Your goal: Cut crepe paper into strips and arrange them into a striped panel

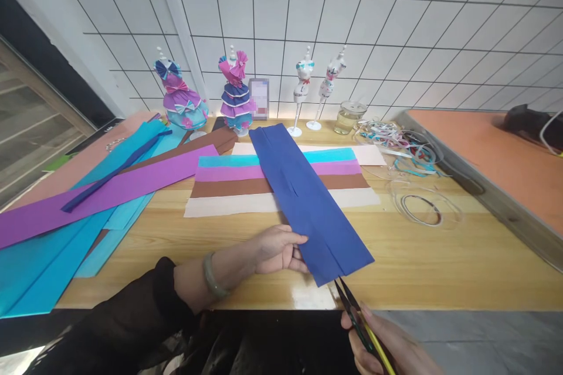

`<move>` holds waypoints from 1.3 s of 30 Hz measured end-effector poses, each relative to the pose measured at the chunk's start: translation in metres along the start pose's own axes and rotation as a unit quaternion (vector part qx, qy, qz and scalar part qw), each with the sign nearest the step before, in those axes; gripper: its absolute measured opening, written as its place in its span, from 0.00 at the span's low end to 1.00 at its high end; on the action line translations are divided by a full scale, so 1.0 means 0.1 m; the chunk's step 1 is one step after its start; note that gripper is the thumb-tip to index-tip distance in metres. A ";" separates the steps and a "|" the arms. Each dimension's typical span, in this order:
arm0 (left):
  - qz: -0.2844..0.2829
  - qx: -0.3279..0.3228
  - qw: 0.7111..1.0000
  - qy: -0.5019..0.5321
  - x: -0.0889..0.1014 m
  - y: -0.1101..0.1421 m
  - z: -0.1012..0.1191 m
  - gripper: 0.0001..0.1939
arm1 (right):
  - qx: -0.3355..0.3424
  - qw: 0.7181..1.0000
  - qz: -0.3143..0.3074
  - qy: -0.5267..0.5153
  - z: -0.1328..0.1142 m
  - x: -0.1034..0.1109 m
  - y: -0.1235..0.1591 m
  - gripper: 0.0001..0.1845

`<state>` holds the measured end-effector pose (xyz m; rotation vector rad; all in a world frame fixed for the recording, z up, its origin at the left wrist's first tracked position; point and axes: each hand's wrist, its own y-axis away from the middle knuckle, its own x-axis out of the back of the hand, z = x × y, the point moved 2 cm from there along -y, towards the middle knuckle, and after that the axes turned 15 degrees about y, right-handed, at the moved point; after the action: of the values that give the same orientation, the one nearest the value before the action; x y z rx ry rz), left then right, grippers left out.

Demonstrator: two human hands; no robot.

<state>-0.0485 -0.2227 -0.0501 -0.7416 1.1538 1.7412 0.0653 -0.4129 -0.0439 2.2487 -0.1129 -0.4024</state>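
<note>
At the left, a purple strip (153, 179) is lying across light blue strips (48, 266), and a narrow dark blue strip (112, 171) is crossing it. Two dressed dress forms (236, 94) are standing behind. To their right, a row of coloured strips (229, 187) is lying flat on the tabletop (440, 269). The left hand (281, 249) is gripping the left edge of the blue sheet (308, 199), thumb on top; the sheet is slanting across the row, its lower end extending toward the person. Two undressed forms (301, 91) are standing behind it, beside a glass jar (347, 120). The right hand (373, 343) is gripping the scissors (358, 319), their tips pointing at the sheet's lower edge. Farther right, tangled ribbons (396, 137) are lying behind a loose coil (421, 211)
</note>
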 end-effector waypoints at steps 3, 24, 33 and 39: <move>0.000 0.014 1.000 -0.022 -0.01 0.02 0.00 0.12 | -0.008 1.000 -0.017 -0.004 0.02 -0.01 -0.05 0.27; -0.015 0.079 0.990 -0.119 0.01 0.07 0.09 0.18 | 0.000 0.999 -0.023 -0.044 -0.04 -0.10 -0.04 0.24; -0.017 0.081 0.989 -0.125 -0.02 0.08 0.11 0.17 | 0.025 0.996 0.000 -0.082 -0.19 -0.23 -0.08 0.19; 0.018 0.052 0.993 -0.103 -0.01 0.05 0.13 0.16 | -0.028 0.995 0.007 0.093 -0.18 -0.09 0.09 0.22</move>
<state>-0.0531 -0.2120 -0.0425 -0.4694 1.1112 1.7291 0.0636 -0.4040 -0.0236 2.2168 -0.0197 -0.1840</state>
